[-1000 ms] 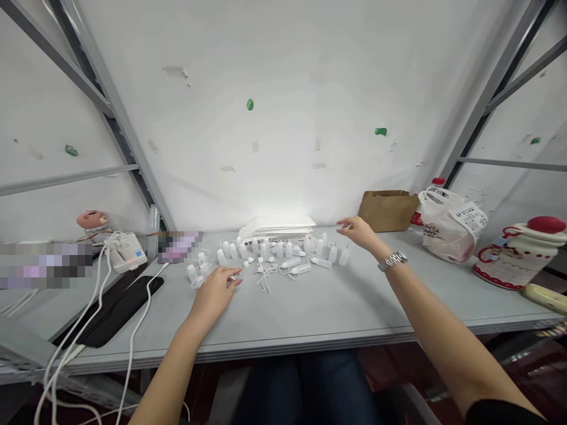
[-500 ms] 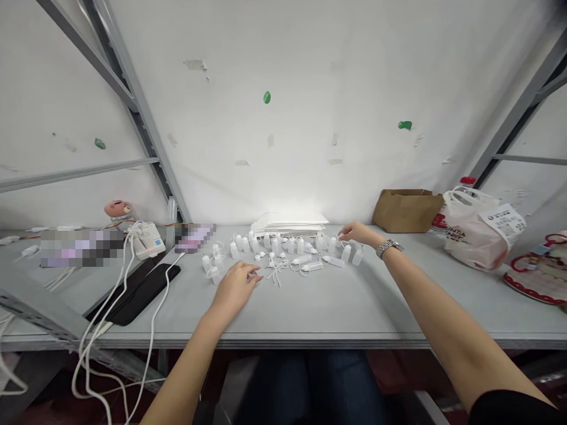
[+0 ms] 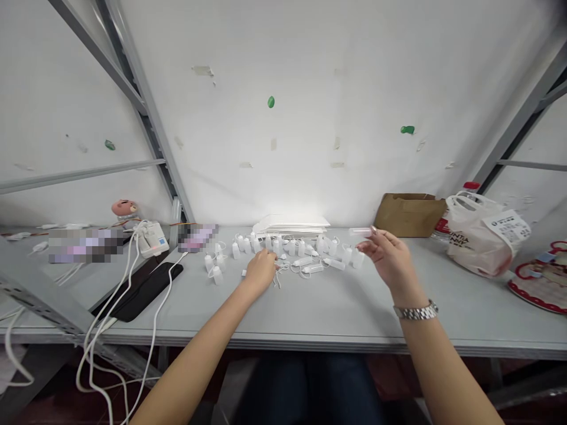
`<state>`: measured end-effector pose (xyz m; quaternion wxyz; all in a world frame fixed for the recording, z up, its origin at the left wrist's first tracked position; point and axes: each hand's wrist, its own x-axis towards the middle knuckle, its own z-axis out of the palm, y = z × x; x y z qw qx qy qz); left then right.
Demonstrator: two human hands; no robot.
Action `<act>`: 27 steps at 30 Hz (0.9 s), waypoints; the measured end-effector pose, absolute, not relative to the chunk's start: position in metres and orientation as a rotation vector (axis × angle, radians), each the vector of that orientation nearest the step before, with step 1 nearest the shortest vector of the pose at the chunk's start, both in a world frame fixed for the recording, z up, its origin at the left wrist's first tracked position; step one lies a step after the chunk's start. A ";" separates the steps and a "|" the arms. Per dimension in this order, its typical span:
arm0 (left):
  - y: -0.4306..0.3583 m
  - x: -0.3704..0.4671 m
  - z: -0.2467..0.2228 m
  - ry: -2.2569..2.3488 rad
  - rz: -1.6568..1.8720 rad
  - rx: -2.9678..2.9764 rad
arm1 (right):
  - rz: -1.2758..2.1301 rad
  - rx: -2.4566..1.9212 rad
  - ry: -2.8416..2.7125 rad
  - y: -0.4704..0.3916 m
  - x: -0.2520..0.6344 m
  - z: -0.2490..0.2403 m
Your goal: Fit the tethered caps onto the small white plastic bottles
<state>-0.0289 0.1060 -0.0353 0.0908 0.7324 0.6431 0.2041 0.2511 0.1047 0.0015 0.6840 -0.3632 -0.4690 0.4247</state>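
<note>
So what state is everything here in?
Right hand: fingers closed on the clear tube.
Clear tube: held up, roughly level.
Left hand: low by the white strings; grip hidden.
Small bottles: most upright, some on their sides.
White stack: lying flat.
Cardboard box: upright, seemingly open.
Plastic bag: filled, handles up.
Black pouch: lying flat.

At the front, the table [image 3: 319,313] lies open between the forearms [image 3: 204,351], small bottles [image 3: 302,248] crowding behind.

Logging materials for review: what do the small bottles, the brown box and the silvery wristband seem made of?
Small bottles: likely plastic, matte; they look milky and translucent. Brown box: probably cardboard or stiff paper, dull and opaque. Wristband: apparently metal, shiny, with linked segments.
</note>
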 end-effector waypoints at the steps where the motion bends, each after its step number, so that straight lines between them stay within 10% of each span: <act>1: 0.108 -0.029 -0.037 1.907 0.620 2.159 | 1.096 -0.735 -0.942 0.098 0.244 0.000; 27: 0.060 -0.055 -0.032 1.243 1.385 1.047 | 2.009 -0.745 -0.225 0.070 0.170 -0.035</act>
